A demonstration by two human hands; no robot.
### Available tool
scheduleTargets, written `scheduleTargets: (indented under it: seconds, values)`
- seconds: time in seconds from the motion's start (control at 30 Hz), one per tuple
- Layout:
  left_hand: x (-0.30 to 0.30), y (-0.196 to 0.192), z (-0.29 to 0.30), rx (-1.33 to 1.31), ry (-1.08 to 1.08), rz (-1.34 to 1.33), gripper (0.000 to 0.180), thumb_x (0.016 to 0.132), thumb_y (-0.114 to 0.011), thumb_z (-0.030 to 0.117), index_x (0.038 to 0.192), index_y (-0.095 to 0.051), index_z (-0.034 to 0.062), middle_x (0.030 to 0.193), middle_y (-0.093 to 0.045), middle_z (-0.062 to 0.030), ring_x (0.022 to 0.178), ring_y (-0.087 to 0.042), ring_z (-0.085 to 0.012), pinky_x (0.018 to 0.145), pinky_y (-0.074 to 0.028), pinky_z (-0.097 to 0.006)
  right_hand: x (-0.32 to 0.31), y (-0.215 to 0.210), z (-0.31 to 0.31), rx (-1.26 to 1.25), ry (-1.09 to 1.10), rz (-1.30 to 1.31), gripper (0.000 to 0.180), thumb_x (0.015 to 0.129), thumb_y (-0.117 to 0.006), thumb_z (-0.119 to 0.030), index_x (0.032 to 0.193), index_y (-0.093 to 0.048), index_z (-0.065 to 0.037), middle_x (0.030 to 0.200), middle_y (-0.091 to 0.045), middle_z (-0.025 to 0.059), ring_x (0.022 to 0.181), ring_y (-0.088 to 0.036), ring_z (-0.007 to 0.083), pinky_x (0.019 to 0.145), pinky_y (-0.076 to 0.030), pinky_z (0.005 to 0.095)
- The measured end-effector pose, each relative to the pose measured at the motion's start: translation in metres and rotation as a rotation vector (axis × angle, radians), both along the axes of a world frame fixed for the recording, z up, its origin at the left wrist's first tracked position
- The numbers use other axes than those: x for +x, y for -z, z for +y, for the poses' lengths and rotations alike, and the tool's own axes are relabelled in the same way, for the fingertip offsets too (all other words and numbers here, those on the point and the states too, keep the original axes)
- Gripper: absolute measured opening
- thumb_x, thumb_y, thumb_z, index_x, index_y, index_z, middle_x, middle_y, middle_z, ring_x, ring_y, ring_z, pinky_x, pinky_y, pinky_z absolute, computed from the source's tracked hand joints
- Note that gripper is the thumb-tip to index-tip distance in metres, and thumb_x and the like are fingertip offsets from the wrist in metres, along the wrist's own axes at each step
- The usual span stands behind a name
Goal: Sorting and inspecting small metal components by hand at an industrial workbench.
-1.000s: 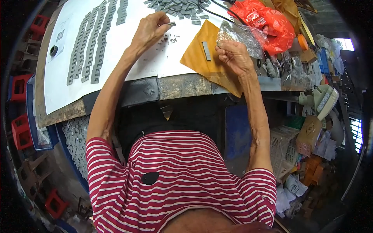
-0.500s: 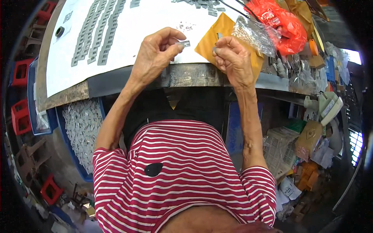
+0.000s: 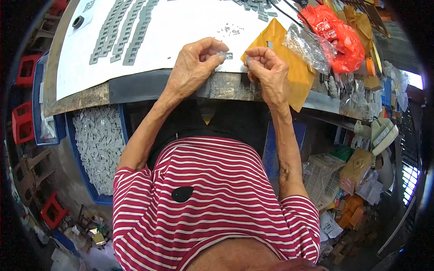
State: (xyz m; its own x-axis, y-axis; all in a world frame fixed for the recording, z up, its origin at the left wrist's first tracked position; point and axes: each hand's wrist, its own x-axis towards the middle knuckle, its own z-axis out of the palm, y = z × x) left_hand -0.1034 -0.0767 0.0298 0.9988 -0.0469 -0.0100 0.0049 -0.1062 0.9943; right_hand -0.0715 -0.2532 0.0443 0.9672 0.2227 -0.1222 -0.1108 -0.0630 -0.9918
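White sheeting is covering most of the worn workbench, and it is carrying long rows of small grey flat metal pieces toward its left end. Below the bench's left side, a blue plastic crate is sitting heaped with more grey pieces. Toward the right, a mustard-yellow paper envelope is lying on the sheet and hanging over the bench edge, with a crumpled clear plastic bag on it and a red plastic bag just beyond. The left hand is pinching a small, flat, grey rectangular metal piece between thumb and forefinger, keeping it just above the sheet's near edge. Its long axis is running left to right, one end pointing at the right hand. That hand is curling closed, fingertips pressed together just beside the piece's right end; whether they are holding something tiny cannot be told.
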Motion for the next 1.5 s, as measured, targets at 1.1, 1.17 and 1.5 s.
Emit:
scheduleTargets:
  seconds: [1.1, 1.17, 1.5]
  values:
    - [-0.010, 0.003, 0.008, -0.064, -0.051, -0.007, 0.019, 0.080, -0.057, 0.015, 0.094, -0.061, 0.0027, 0.075, -0.058, -0.0003, 0.067, -0.050, -0.0060, 0.061, -0.042, -0.020, -0.004, 0.015, 0.006, 0.105, -0.064, -0.015, 0.016, 0.081, -0.057, -0.005, 0.091, -0.059, 0.007, 0.071, -0.063, 0.0125, 0.061, -0.061, 0.0135, 0.058, -0.052, 0.0216]
    - [-0.010, 0.003, 0.009, 0.008, -0.044, -0.006, 0.018, 0.081, -0.057, 0.014, 0.095, -0.061, 0.0029, 0.075, -0.059, -0.0003, 0.066, -0.051, -0.0059, 0.060, -0.042, -0.020, -0.006, 0.012, 0.008, 0.108, -0.039, 0.008, 0.016, 0.082, -0.057, -0.005, 0.091, -0.059, 0.008, 0.071, -0.063, 0.0132, 0.061, -0.061, 0.0140, 0.057, -0.052, 0.0218]
    - [-0.010, 0.000, 0.007, 0.018, -0.034, -0.002, 0.019, 0.081, -0.055, 0.012, 0.096, -0.061, 0.0024, 0.073, -0.058, 0.0005, 0.062, -0.049, -0.0051, 0.058, -0.042, -0.019, -0.005, 0.016, 0.008, 0.135, -0.009, 0.023, 0.014, 0.081, -0.056, -0.002, 0.091, -0.056, 0.008, 0.072, -0.062, 0.0139, 0.060, -0.062, 0.0155, 0.055, -0.052, 0.0217]
